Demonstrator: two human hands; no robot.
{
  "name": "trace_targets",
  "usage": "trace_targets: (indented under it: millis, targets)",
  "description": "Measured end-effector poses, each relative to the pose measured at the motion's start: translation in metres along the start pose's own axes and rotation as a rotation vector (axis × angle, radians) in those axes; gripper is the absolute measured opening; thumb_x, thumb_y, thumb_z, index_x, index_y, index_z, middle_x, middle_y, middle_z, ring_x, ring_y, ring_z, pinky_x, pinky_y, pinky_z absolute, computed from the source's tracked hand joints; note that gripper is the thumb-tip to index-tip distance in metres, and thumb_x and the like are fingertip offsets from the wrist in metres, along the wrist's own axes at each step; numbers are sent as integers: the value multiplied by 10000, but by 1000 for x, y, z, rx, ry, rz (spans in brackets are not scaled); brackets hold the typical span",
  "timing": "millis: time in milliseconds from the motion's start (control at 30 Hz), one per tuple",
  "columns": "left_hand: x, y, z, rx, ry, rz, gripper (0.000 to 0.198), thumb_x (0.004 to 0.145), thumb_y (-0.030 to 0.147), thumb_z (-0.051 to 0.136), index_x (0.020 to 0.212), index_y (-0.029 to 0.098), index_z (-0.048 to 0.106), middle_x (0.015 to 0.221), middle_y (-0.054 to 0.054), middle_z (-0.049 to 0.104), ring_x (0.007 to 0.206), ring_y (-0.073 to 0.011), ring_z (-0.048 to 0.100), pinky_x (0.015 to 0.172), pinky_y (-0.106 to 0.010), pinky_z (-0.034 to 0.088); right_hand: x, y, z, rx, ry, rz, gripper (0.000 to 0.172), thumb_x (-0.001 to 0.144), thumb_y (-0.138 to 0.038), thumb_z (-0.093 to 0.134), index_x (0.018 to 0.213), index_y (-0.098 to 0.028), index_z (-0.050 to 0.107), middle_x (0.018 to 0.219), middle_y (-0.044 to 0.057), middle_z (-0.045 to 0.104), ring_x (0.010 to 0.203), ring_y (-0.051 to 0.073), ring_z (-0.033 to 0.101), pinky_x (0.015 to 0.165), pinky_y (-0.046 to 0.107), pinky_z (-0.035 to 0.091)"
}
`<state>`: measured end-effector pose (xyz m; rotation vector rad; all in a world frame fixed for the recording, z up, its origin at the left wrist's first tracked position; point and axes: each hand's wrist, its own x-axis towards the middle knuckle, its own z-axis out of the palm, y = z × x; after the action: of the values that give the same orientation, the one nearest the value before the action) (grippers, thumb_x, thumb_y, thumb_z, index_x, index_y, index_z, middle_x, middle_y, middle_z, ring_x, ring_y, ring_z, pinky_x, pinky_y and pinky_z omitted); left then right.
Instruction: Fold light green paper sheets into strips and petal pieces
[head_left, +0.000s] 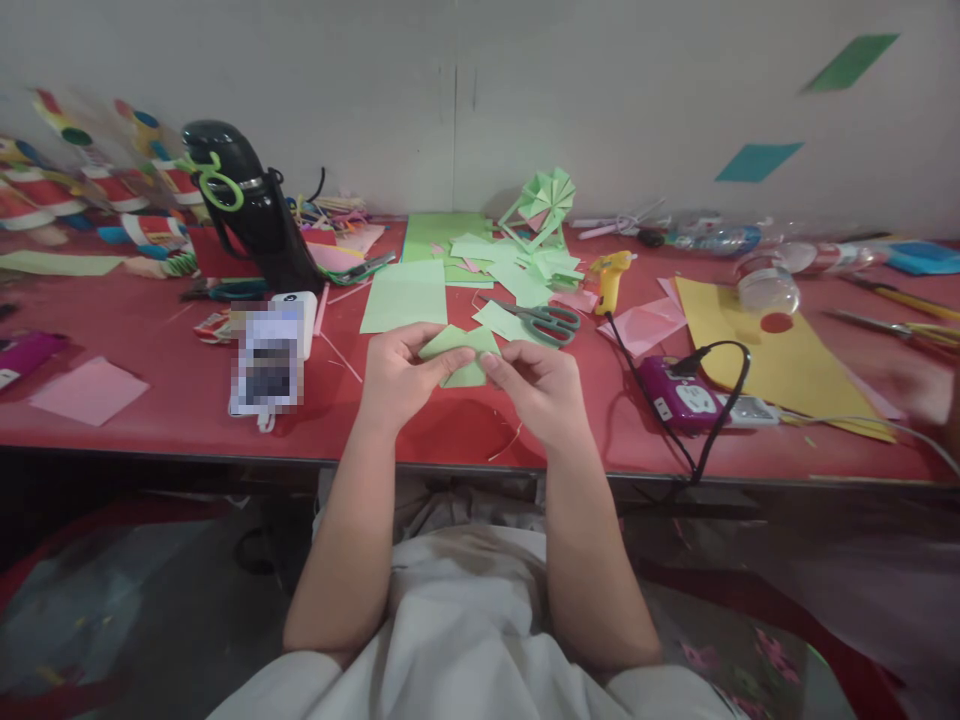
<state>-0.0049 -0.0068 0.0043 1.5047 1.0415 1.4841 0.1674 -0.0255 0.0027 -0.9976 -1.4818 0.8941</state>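
Between my two hands is a small piece of light green paper (pixel 466 372), partly folded, with a pointed top edge. My left hand (pixel 409 375) pinches its left side, thumb in front and fingers behind. On the other side my right hand (pixel 536 385) grips the paper the same way. Just beyond my hands lie scissors (pixel 551 322) with dark handles and a flat green sheet (pixel 405 297). Further back, several green paper pieces (pixel 517 275) are heaped near a pleated green paper wheel (pixel 549 200) on a stand.
A yellow glue gun (pixel 611 280) has its cord running to a purple power socket (pixel 679 392). Yellow paper (pixel 787 350) and plastic bottles (pixel 772 285) lie to the right. On the left stand a black flask (pixel 247 210) and a phone (pixel 266 365). A blurred hand (pixel 934 400) shows at far right.
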Motion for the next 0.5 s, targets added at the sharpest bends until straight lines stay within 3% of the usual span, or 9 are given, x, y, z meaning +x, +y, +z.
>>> trace_targets:
  millis: [267, 500]
  targets:
    - [6, -14, -2, -176, 150, -20, 270, 685, 429, 857, 776, 189, 770, 670, -15, 703, 593, -120, 619, 568, -245, 527, 1, -1, 1, -17, 81, -46, 361, 840, -437, 720, 618, -173, 613, 548, -22, 516, 518, 87, 424, 502, 254, 334]
    - [5, -12, -2, -199, 52, -32, 240, 708, 400, 849, 826, 212, 758, 727, -10, 714, 628, -117, 633, 576, -235, 519, 1, -2, 1, -41, 46, -33, 370, 839, -444, 715, 615, -171, 603, 535, -31, 489, 510, 83, 397, 497, 254, 327]
